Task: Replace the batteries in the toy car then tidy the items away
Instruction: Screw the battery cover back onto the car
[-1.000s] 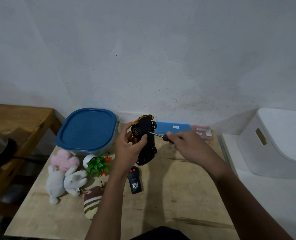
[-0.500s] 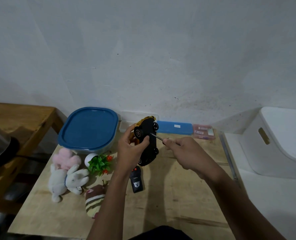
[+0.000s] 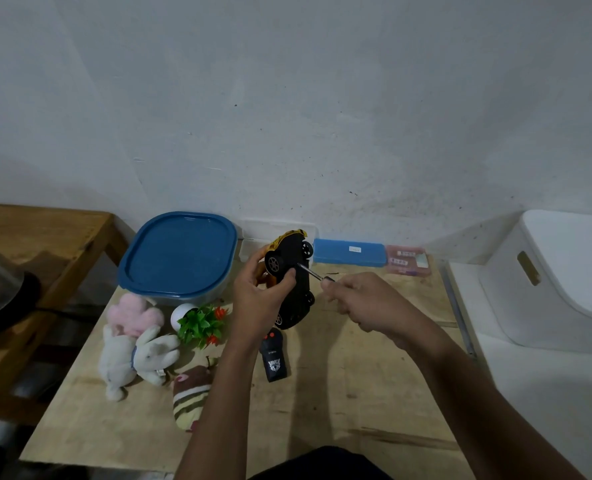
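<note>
Toy car (image 3: 296, 271) is up off the table (image 3: 356, 375), underside out, gripped in the left hand (image 3: 256, 296), right hand (image 3: 360, 299) pinching the screwdriver (image 3: 310, 271) tip-on to the chassis; I'd call this the unscrewing step, next needs steady seated turns

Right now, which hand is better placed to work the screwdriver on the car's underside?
The right. The right hand grips the screwdriver, its tip against the black underside of the toy car. The left hand is busy holding the car.
</note>
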`<state>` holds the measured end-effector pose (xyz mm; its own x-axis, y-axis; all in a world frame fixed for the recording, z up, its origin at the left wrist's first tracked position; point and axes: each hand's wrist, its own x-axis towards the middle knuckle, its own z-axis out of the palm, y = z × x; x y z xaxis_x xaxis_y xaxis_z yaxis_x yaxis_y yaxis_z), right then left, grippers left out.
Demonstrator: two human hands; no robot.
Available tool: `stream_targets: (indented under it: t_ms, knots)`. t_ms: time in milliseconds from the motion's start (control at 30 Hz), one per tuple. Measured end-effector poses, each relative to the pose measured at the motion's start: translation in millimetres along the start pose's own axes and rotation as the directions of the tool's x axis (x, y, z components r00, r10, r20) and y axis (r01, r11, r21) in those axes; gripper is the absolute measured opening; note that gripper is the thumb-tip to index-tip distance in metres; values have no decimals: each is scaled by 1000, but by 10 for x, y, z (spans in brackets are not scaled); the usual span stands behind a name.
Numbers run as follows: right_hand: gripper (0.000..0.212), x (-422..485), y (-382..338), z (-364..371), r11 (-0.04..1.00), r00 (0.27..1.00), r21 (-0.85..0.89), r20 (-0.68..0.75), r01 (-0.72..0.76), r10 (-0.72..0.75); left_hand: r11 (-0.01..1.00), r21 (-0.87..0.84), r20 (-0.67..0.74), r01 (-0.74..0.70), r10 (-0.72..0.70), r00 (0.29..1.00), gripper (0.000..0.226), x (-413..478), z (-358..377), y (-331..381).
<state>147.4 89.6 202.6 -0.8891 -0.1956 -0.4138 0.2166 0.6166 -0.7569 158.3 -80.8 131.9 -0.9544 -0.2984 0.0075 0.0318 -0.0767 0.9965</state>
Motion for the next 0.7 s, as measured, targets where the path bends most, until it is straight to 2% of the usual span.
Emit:
stream_targets:
  t_ms: [67, 133, 200, 300, 367, 433, 533, 700]
  knots:
    - [41, -1, 4, 5, 969, 990, 217, 111, -113, 91, 1000, -3, 1, -7, 7, 1000, 41, -12, -1, -3]
    - [38, 13, 33, 0, 946, 984, 294, 149, -134, 92, 1000, -19, 8, -11, 11, 1000, 41, -16, -3, 8]
    - [27, 9, 39, 9, 970, 990, 229, 128, -87, 59, 1000, -15, 17, -22, 23, 1000, 43, -11, -9, 22]
    - [21, 18, 34, 20, 992, 1000, 128, 4, -10, 9, 1000, -4, 23, -28, 28, 999, 42, -7, -9, 38]
    - [22, 26, 32, 10, 996, 997, 69, -60, 51, -47, 999, -3, 27, -32, 32, 999, 42, -9, -10, 39]
    - [30, 34, 31, -5, 993, 989, -62, -108, 99, -105, 1000, -1, 33, -28, 28, 999, 41, -23, -12, 33]
    - [41, 24, 8, -24, 991, 991, -101, -95, 88, -97, 1000, 11, 39, -27, 26, 999, 41, -43, -1, 22]
    - [27, 25, 46, 6, 988, 996, -130, -16, 89, -92, 1000, 4, 25, -22, 22, 999, 41, -12, 15, 9]
